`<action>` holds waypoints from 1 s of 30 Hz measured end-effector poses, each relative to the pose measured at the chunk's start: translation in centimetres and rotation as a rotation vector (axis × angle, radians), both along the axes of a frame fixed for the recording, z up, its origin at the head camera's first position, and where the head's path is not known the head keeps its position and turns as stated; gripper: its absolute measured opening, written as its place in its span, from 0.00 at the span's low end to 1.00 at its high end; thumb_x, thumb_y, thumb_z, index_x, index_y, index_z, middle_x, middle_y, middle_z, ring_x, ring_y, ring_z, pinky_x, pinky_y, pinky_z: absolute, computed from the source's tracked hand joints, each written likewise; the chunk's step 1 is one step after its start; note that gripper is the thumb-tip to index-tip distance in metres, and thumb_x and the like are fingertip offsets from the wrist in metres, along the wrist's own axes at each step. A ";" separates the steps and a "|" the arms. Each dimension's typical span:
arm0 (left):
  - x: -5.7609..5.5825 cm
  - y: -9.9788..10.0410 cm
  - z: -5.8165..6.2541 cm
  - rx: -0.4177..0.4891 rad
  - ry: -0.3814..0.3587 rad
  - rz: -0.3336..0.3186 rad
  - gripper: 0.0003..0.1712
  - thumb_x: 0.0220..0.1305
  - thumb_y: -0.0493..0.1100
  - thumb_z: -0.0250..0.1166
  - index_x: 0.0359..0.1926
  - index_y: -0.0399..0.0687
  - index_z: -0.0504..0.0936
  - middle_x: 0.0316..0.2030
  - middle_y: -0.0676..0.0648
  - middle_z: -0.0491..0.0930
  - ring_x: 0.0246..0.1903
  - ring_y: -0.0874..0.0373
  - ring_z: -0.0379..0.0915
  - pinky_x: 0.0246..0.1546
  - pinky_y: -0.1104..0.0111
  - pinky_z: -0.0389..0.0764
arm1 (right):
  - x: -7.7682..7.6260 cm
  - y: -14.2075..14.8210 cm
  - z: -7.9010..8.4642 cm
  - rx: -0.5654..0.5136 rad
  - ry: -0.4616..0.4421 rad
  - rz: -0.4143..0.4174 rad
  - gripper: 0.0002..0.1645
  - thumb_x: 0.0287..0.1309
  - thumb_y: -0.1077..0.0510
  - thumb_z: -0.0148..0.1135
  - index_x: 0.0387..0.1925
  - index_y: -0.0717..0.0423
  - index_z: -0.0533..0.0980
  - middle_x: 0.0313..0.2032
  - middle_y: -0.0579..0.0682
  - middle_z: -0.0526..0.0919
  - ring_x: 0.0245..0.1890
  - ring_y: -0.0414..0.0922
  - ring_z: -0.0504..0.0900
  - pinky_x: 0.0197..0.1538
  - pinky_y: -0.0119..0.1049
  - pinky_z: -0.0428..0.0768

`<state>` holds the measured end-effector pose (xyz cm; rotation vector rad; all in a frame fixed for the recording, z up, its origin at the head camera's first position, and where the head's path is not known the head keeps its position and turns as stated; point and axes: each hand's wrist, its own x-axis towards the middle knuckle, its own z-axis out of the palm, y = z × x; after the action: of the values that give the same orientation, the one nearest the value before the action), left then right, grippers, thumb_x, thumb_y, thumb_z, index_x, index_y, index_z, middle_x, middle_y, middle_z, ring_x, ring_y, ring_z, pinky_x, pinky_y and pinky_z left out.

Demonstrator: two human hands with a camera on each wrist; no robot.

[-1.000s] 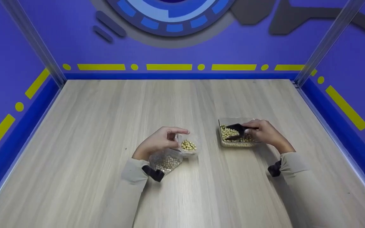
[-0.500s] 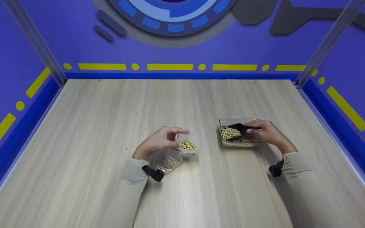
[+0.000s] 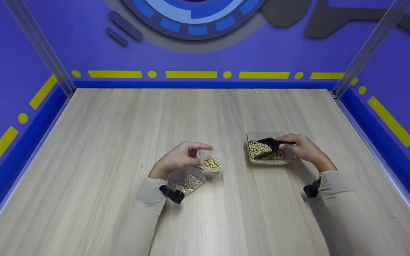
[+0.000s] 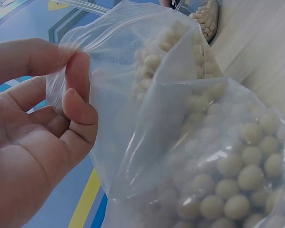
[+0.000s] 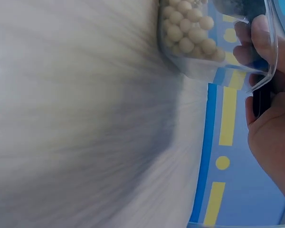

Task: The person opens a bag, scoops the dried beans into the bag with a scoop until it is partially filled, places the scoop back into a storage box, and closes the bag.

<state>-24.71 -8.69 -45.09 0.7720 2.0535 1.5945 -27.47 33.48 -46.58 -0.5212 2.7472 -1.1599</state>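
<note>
My left hand point(image 3: 174, 161) pinches the open mouth of a clear zip bag point(image 4: 118, 99) between thumb and curled fingers. Round, pale yellow soybeans point(image 4: 237, 178) fill the bag's lower part, and some show through its mouth in the head view. To the right, a clear rectangular container point(image 3: 257, 135) stands on the table with more soybeans inside. My right hand point(image 3: 303, 149) grips the handle of a black scoop point(image 3: 272, 143), whose bowl lies in the container among the beans. In the right wrist view, the container's wall partly covers the scoop and the fingers point(image 5: 260, 35).
Both things stand on a light wood-grain table point(image 3: 198, 117). Blue printed panels point(image 3: 198, 60) with yellow marks enclose its back and sides, with metal posts point(image 3: 365, 49) at the corners. The bag lies left of the container, with a strip of tabletop between them.
My right hand and the scoop have shifted slightly to the right inside the container. The left hand and the bag look the same.
</note>
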 end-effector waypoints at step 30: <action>0.0 -0.1 0.1 -0.007 -0.002 0.011 0.32 0.53 0.25 0.61 0.62 0.35 0.73 0.25 0.50 0.71 0.24 0.64 0.62 0.28 0.77 0.71 | 2.2 -1.1 2.3 -0.022 0.044 -0.013 0.19 0.62 0.63 0.58 0.55 0.66 0.77 0.56 0.65 0.77 0.49 0.18 0.66 0.56 0.29 0.73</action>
<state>-24.72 -8.78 -44.97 0.7577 2.0645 1.5926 -25.30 32.37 -44.25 -0.5381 2.7820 -1.1966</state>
